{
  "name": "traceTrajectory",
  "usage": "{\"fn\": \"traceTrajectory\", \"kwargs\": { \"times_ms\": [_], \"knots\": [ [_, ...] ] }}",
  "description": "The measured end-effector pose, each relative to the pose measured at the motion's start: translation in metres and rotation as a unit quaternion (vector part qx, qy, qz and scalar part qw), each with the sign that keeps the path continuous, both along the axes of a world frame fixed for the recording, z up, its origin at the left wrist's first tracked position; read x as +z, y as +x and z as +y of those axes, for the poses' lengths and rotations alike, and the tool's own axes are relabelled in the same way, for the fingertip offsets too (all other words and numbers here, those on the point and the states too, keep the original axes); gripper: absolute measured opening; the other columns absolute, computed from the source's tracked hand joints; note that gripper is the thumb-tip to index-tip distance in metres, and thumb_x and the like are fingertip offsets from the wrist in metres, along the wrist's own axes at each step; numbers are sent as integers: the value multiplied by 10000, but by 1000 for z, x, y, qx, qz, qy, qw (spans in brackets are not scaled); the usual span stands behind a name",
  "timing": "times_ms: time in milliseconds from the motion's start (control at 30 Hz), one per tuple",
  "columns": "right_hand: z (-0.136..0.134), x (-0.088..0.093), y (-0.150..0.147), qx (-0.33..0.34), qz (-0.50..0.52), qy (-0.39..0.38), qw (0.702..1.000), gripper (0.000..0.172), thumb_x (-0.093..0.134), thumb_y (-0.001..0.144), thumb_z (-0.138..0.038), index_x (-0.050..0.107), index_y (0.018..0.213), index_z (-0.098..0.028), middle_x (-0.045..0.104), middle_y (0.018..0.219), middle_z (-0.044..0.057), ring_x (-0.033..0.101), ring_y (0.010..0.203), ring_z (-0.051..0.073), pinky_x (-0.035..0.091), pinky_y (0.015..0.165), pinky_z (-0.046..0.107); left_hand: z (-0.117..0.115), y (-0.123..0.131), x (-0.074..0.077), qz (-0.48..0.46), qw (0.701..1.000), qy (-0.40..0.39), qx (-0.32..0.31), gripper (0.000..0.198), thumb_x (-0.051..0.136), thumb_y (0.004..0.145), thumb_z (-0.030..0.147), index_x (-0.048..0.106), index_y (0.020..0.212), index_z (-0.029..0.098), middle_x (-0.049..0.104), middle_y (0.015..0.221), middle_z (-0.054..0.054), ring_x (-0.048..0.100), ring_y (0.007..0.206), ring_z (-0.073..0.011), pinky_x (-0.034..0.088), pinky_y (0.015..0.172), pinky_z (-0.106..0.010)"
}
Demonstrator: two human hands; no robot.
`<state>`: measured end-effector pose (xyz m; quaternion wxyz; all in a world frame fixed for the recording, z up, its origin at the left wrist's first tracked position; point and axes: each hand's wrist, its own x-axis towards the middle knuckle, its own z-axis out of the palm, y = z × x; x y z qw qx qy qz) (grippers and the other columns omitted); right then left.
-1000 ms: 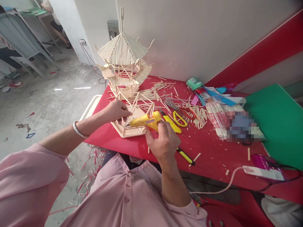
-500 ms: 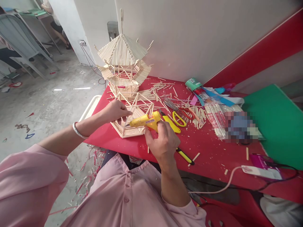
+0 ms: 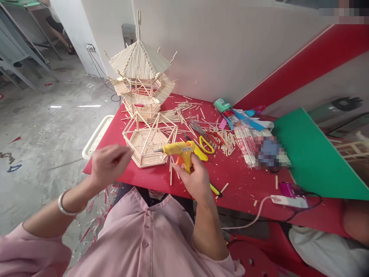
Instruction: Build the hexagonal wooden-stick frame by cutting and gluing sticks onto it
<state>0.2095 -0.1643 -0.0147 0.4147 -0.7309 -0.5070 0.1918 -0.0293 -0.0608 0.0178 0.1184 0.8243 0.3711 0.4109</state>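
My right hand [image 3: 194,177] is wrapped around the handle of a yellow hot glue gun [image 3: 175,148]. Its nozzle points left, over the right part of a small hexagonal frame of thin wooden sticks [image 3: 150,150]. That frame has a flat floor of sticks and stands near the table's front edge. To the left of it, my left hand [image 3: 111,165] is raised with its fingers curled together, slightly blurred; whatever they may hold is hidden. Behind the frame rises a tall stick pagoda [image 3: 140,65] with tiered roofs.
Loose sticks [image 3: 187,115] are scattered on the red table [image 3: 230,181]. Yellow-handled scissors [image 3: 206,144], a yellow cutter [image 3: 216,189], and bagged sticks [image 3: 245,142] lie to the right. A green board [image 3: 317,154] and a white power strip [image 3: 288,201] sit farther right.
My left hand has pulled back from the frame, toward the left and nearer to me. The glue gun stays close to the frame in my right hand. The whole view has shifted slightly.
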Motion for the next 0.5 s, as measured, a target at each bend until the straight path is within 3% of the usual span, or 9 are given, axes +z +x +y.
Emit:
{"fn": "traceTrajectory", "kwargs": {
  "times_ms": [67, 100, 167, 233, 333, 433, 500],
  "knots": [
    [-15, -10, 22, -36, 15, -28, 999, 357, 599, 814, -466, 638, 1050, -201, 685, 850, 49, 604, 704, 190, 470, 632, 293, -19, -1, -31, 47, 991, 32, -123, 132, 574, 872, 193, 684, 802, 172, 683, 623, -6, 563, 479, -76, 429, 481, -185],
    [-23, -16, 35, -67, 14, -42, 997, 403, 582, 816, -476, 636, 1099, -195, 693, 858, 59, 609, 717, 201, 466, 636, 299, -27, 1, -47, 79, 982, 43, -163, 140, 559, 885, 201, 694, 908, 169, 741, 772, -47, 633, 563, -95, 461, 512, -190],
    [-41, -30, 65, -133, -26, -88, 987, 455, 546, 819, -532, 645, 1094, -183, 685, 827, 72, 605, 723, 218, 446, 632, 306, -37, 8, -74, 166, 965, 63, -191, 229, 505, 910, 197, 681, 1054, 170, 746, 1065, -107, 720, 799, -161, 501, 556, -215],
    [-56, -45, 96, -171, -87, -168, 967, 477, 485, 834, -578, 660, 1043, -187, 670, 807, 82, 596, 738, 234, 417, 629, 311, -40, 16, -92, 213, 962, 56, -160, 282, 452, 919, 176, 677, 1089, 168, 702, 1207, -117, 729, 844, -183, 512, 562, -231],
    [-71, -61, 132, -200, -162, -261, 930, 505, 391, 861, -570, 678, 946, -163, 660, 840, 133, 592, 789, 260, 386, 622, 317, -37, 24, -105, 263, 962, 21, -62, 337, 424, 925, 191, 657, 1165, 150, 634, 1318, -148, 730, 834, -206, 518, 562, -264],
    [-78, -69, 149, -218, -175, -288, 916, 545, 375, 858, -594, 685, 963, -158, 667, 826, 147, 587, 734, 257, 364, 588, 313, -31, 23, -108, 292, 956, -3, 12, 371, 415, 952, 251, 620, 1243, 145, 634, 1316, -147, 721, 877, -241, 523, 580, -300],
    [-84, -68, 147, -206, -141, -274, 929, 577, 392, 841, -653, 688, 964, -174, 674, 767, 117, 582, 671, 233, 371, 570, 300, -29, 18, -108, 289, 957, -7, 36, 365, 426, 960, 276, 619, 1244, 153, 661, 1277, -129, 713, 911, -249, 518, 589, -304]
  ]
}}
